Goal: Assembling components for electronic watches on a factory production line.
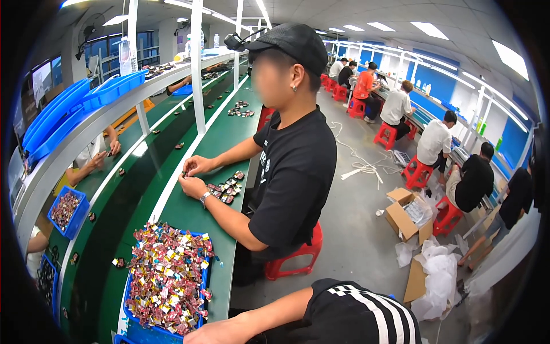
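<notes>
My right forearm comes from the lower edge, below a black sleeve with white stripes. Only the back of my right hand (215,332) shows at the bottom; its fingers are cut off, so what it holds, if anything, is hidden. It is beside the near corner of a blue tray (204,275). A high heap of small red, white and yellow parts (166,275) fills this tray and spills over its rim. My left hand is not in view.
A co-worker (298,143) in black sits on a red stool (298,255), handling a small part above loose dark parts (227,189). Left run a green conveyor (109,229), white posts and a shelf with blue trays (57,114). An open carton (407,215) stands on the floor.
</notes>
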Available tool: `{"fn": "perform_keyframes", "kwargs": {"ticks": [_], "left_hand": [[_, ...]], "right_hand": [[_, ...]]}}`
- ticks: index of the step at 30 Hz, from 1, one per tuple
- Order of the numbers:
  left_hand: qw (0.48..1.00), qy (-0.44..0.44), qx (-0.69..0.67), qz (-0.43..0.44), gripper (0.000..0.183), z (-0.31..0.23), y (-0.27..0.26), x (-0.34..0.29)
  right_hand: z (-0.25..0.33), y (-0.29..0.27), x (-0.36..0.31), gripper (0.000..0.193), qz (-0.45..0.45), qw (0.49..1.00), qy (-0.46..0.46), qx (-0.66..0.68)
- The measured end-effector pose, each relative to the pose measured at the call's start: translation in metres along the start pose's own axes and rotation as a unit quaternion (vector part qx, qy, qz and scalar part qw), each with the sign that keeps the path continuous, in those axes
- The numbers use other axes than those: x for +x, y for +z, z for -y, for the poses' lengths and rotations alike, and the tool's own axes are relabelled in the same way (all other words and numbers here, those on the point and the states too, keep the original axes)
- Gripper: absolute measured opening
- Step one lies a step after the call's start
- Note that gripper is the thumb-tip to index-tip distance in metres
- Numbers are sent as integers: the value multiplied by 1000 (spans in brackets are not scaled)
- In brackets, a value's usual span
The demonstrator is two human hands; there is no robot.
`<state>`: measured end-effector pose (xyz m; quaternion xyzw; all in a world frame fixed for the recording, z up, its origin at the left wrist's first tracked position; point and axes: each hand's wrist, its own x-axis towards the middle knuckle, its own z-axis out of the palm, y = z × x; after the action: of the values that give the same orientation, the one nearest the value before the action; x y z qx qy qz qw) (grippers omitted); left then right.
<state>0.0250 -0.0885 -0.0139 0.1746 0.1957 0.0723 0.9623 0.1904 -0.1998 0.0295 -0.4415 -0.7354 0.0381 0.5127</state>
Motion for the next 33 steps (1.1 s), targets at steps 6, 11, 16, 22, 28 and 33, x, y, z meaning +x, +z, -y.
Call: {"fn": "perform_keyframes", "kwargs": {"ticks": [6, 11, 16, 22, 28, 33], "left_hand": [[989, -99, -101, 38, 27, 0, -39, -3], [994, -52, -92, 34, 29, -6, -11, -17], [888, 215, 350, -209, 44, 4, 25, -24], [659, 217, 681, -235, 37, -1, 20, -30], [798, 227, 540, -140, 27, 6, -4, -26], [828, 198, 501, -154, 29, 0, -34, -28]], "right_hand": [[-4, -5, -1, 19, 130, 992, -5, -3], [-8, 6, 6, 23, 41, 998, -41, 35], [11, 1, 2, 18, -52, 968, 240, 51], [23, 6, 7, 14, -94, 947, 280, 124], [12, 16, 4, 17, -58, 943, 310, 104], [8, 28, 8, 20, -115, 938, 312, 98]]}}
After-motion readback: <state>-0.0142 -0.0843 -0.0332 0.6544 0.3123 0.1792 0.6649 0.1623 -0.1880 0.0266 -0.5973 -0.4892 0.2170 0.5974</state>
